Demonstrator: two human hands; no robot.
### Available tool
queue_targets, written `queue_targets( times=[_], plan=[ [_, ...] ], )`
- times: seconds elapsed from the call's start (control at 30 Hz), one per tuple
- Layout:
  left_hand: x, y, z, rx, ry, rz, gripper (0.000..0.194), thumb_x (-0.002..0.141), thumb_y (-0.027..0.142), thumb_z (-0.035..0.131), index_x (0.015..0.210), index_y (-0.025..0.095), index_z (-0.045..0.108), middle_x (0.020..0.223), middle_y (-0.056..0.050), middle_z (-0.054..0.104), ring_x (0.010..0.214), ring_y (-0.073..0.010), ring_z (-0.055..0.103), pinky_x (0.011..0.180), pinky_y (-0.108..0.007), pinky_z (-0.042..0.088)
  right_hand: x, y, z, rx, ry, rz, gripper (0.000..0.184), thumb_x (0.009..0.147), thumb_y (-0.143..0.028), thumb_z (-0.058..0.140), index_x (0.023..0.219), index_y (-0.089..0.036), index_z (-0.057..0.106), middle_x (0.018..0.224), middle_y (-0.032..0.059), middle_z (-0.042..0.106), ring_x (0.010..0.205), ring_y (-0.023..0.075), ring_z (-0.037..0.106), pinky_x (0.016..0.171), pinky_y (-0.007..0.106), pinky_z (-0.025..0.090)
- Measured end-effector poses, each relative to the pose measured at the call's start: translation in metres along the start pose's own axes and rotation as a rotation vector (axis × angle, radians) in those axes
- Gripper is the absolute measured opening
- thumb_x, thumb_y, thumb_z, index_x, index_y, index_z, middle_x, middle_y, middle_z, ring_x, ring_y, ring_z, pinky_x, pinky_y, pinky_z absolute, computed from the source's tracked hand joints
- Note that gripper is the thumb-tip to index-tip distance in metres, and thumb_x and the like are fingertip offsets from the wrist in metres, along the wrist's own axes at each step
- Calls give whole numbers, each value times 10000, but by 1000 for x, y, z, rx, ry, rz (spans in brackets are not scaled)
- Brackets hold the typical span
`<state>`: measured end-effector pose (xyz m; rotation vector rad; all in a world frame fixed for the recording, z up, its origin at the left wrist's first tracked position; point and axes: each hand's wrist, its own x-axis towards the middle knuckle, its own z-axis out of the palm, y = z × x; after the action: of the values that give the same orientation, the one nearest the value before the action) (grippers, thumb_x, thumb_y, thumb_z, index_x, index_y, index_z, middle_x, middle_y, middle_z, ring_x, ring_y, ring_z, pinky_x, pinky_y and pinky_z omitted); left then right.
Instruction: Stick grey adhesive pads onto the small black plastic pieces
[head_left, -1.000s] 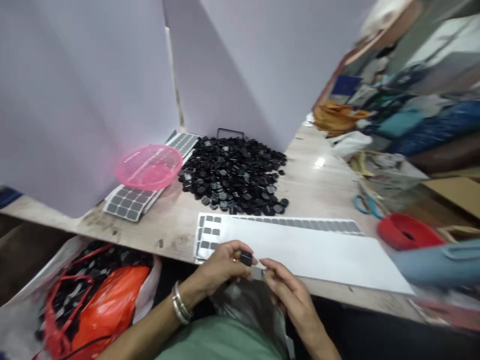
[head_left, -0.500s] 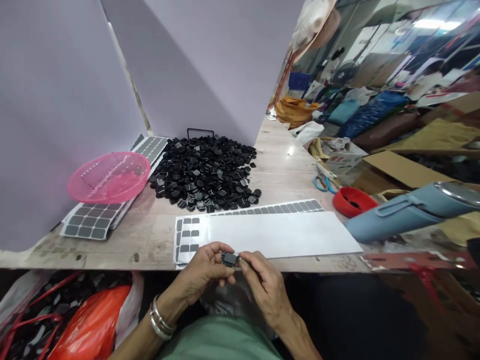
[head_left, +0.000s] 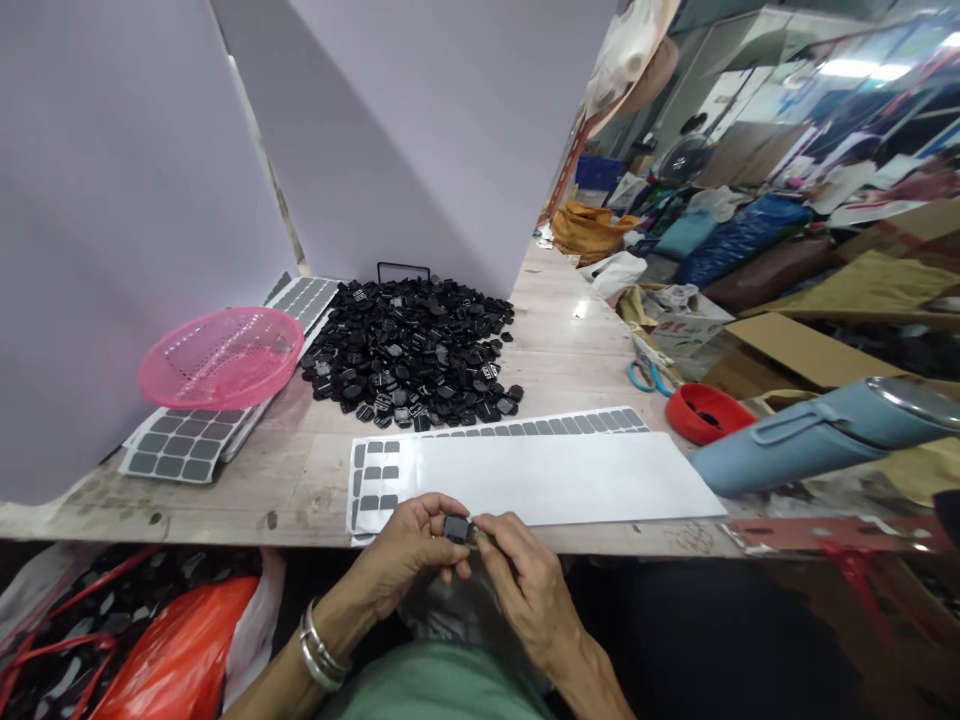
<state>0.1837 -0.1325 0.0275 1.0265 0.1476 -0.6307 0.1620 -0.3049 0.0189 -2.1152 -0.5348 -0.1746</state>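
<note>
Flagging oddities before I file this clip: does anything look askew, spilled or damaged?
Little stands out. A few black pieces stray from the right edge of the loose heap; whether they spilled, I can't tell. The pink basket sits over the grey-patterned sheets, looking slightly tilted. Dark stains mark the table near its front edge.

1. Piece (head_left: 455,528): one, small, black; upper face flat and dark grey; held level in the left hand (head_left: 405,548), right hand's (head_left: 531,592) fingertips at its right end; finer detail too small to tell.
2. Top sheet (head_left: 555,480): white, flat, lengthwise along the near edge; grey rounded patches in three rows at left end, remainder blank.
3. Under sheet (head_left: 600,421): beneath the former; grey patches showing along far and left edges.
4. Pile (head_left: 412,350): many black pieces, loosely heaped beyond the sheets.
</note>
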Motion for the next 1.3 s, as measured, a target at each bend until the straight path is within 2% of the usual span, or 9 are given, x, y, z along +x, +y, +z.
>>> queue_targets(
  times=[0.3,0.43,0.5,0.97,1.07,1.2,1.3],
  plan=[
    [3,-4,-3,19,3,6,435,581,145,796,949,111,566,644,-24,664,533,-130,637,454,-163,437,1,4,-2,-18,-71,23,238,967,-173,396,1122,-223,569,913,43,590,799,168,595,695,283,468],
    [3,-3,-4,10,-37,21,322,736,301,721,939,97,577,646,-50,660,548,-125,632,473,-170,445,2,2,-4,-15,-93,38,236,967,-166,380,1096,-219,570,908,40,586,801,164,593,705,286,465],
    [4,-3,-5,4,-50,29,290,777,320,678,925,91,581,647,-67,666,543,-121,628,475,-170,443,2,2,-4,-18,-106,46,239,966,-166,375,1089,-219,573,897,36,584,793,163,591,703,287,465],
    [7,-5,-8,111,30,20,332,670,297,747,883,114,570,565,-49,664,485,-139,610,444,-188,419,1,2,-3,-51,-120,42,254,968,-185,388,1122,-216,587,889,47,600,790,170,607,688,282,484],
    [4,-5,-8,198,61,51,298,684,314,720,863,119,583,529,-31,643,433,-111,550,425,-183,376,3,1,-4,-88,-159,46,250,971,-193,376,1096,-215,591,872,49,588,774,178,600,684,293,485],
    [-1,-8,-5,327,87,118,211,747,292,663,878,133,616,589,-9,644,472,-84,515,471,-185,365,7,-4,-6,-103,-187,33,241,980,-213,360,1060,-220,587,857,42,576,745,171,597,667,285,481],
    [-5,1,-9,376,133,169,192,765,288,647,884,138,630,607,-9,646,491,-86,508,488,-192,374,8,0,-10,-161,-192,48,243,985,-231,348,1048,-229,583,872,43,590,755,177,608,671,295,481]
  ],
)
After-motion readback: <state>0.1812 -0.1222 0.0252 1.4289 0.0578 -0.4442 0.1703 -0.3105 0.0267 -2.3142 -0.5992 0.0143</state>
